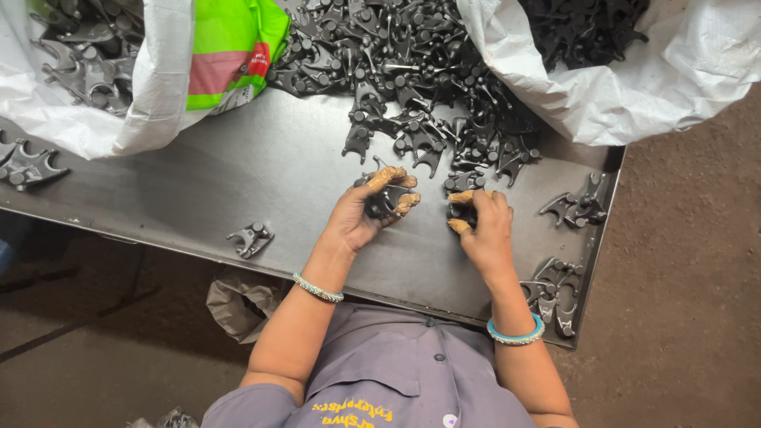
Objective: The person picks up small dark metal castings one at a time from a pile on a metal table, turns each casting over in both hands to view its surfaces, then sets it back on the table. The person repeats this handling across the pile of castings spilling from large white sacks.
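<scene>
At the near middle of the grey sheet-metal table (pixel 238 174), both of the person's hands are busy with small dark forked metal castings. The left hand (pixel 366 212), its fingertips wrapped in tan tape, is curled closed around one dark forked casting (pixel 379 204), lifting it slightly off the surface as far as can be told. The right hand (pixel 483 226), taped the same way, presses its fingers shut on a second dark casting (pixel 460 212) that sits on the table just beside the first.

Judging by how the pieces lie, the work looks to be in its early-to-middle part. A large heap of unsorted dark castings (pixel 412 71) spreads across the far side of the table, spilling toward the hands, and that heap is by far the biggest share. White woven sacks hold more: one at the far left (pixel 119 103) beside a green and pink bag (pixel 230 47), one at the far right (pixel 634 87).

Only small groups appear to be set apart: a cluster of castings near the right edge (pixel 577 208), another at the near right corner (pixel 555 293), a single piece at the near left (pixel 251 238), and a few at the far left edge (pixel 28 165). Whether these are finished or rejected pieces cannot be told.
</scene>
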